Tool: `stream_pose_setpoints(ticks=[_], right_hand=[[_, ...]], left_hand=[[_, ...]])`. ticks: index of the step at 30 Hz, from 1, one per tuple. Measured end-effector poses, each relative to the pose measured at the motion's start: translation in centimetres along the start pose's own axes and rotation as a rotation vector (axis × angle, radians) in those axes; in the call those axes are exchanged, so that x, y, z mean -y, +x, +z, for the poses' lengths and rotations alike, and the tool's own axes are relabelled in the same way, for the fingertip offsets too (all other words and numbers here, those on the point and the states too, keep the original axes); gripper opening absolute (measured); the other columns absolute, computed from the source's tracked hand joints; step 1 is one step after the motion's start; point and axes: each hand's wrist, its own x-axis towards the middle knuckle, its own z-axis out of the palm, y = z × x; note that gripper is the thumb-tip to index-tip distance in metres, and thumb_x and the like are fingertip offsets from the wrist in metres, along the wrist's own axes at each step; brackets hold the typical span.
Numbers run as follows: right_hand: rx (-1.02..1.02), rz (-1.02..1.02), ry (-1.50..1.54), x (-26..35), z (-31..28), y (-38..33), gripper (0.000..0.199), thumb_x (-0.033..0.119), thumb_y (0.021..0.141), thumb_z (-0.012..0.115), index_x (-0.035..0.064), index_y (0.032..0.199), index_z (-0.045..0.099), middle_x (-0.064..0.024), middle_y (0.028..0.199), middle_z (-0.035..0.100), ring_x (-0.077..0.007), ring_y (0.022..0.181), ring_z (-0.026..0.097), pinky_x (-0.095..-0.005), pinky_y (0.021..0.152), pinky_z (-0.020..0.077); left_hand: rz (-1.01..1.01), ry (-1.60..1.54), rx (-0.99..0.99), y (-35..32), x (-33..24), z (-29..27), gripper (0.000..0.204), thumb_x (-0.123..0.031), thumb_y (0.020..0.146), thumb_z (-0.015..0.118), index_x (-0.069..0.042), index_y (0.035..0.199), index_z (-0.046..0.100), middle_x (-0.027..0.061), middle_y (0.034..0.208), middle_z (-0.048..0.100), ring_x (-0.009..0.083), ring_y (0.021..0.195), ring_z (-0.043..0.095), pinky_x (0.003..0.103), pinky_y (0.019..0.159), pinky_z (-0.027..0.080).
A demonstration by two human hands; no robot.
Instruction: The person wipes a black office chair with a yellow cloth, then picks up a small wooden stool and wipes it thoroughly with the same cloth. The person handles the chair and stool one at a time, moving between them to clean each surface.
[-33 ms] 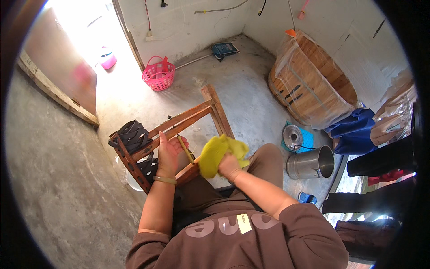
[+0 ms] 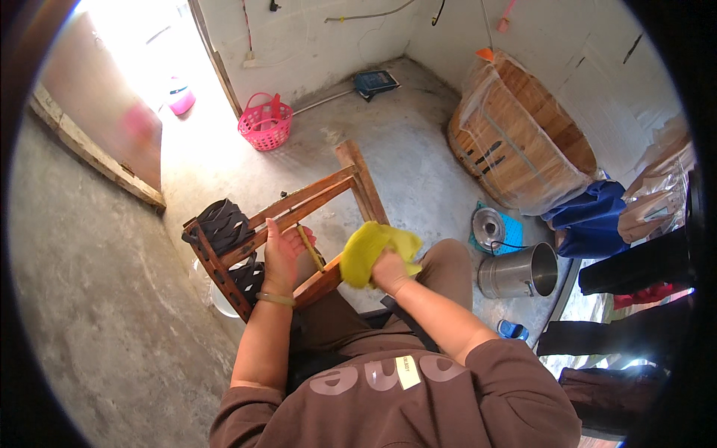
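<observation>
The left hand (image 2: pixel 282 250) gripped a rail of the wooden frame (image 2: pixel 299 205), which lay tilted across the person's lap above the floor. The right hand (image 2: pixel 390 270) was closed around a yellow cloth (image 2: pixel 370 250), pressed to the frame's near rail. Judging by this, wiping was underway, with the far rails seemingly left.

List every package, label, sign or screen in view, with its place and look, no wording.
Small pale rectangular label: on the brown sweatshirt's chest, lower centre.
Clear plastic wrapping: around the big round wooden tub, upper right.
Brown paper bags: far right edge, crumpled.
No signs or screens.
</observation>
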Motion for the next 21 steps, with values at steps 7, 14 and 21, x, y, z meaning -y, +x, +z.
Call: stream_pose_setpoints(ticks=[7,14,21], right_hand=[[-0.157,0.038,0.225,3.2,-1.4,-0.3,0.026,0.011,0.068,0.055,0.0023,0.09,0.066,-0.016,0.097,0.062,-0.0318,0.092,0.059,-0.0384,0.068,0.0527],[-0.047,-0.221,0.241,6.9,-1.3,-1.7,0.022,0.011,0.067,0.056,0.004,0.085,0.066,-0.0151,0.093,0.061,-0.0284,0.088,0.06,-0.0368,0.064,0.0519],[0.053,0.016,0.087,0.7,-2.5,-1.0,0.022,0.012,0.069,0.057,0.0039,0.087,0.066,-0.0126,0.092,0.062,-0.0305,0.089,0.059,-0.0388,0.067,0.0513]], left_hand=[[-0.017,0.003,0.029,0.6,0.5,-0.3,0.083,-0.07,0.087,0.024,0.005,0.086,0.06,0.0151,0.084,0.062,0.0263,0.082,0.06,0.036,0.083,0.044],[-0.031,-0.003,0.029,0.3,0.4,-0.3,0.083,-0.07,0.088,0.024,0.005,0.086,0.059,0.0153,0.083,0.062,0.026,0.082,0.06,0.036,0.083,0.045],[-0.007,0.034,0.002,0.6,0.8,-0.3,0.08,-0.067,0.09,0.025,0.005,0.088,0.059,0.0154,0.085,0.062,0.0259,0.082,0.06,0.036,0.083,0.046]])
